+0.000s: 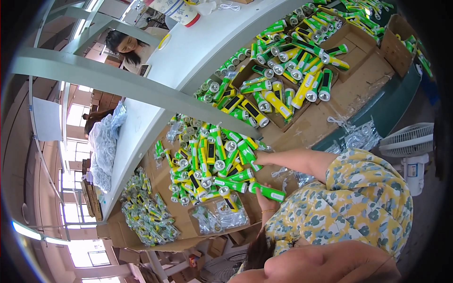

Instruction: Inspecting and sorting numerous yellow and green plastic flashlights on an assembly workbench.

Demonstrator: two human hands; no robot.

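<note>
Clasping one green flashlight (pixel 267 192), the left hand (pixel 265 203) wraps its fingers around the barrel, a single bracelet at the wrist. The right hand (pixel 261 158), one floral sleeve (pixel 351 172) behind it, reaches to the edge of a pile of green and yellow flashlights (pixel 216 141); its fingers are partly hidden, and whether they grip one cannot be told. The pile, dozens strong and too tangled for an exact count, spreads left of both hands. Left of and below the left fingers sits one small carton of clear bags (pixel 217 218), one yellow flashlight (pixel 230 202) reaching over its rim. Farther left lies one heap of bagged flashlights (pixel 146 207). Dozens more loose ones fill cartons above the right fingers on the cardboard-covered surface (pixel 361 92). One white fan (pixel 417 141) stands to the right. Beyond runs a long white surface (pixel 222 47), where one co-worker (pixel 134 47) bows over it; windows (pixel 75 151) line the room at far left.
</note>
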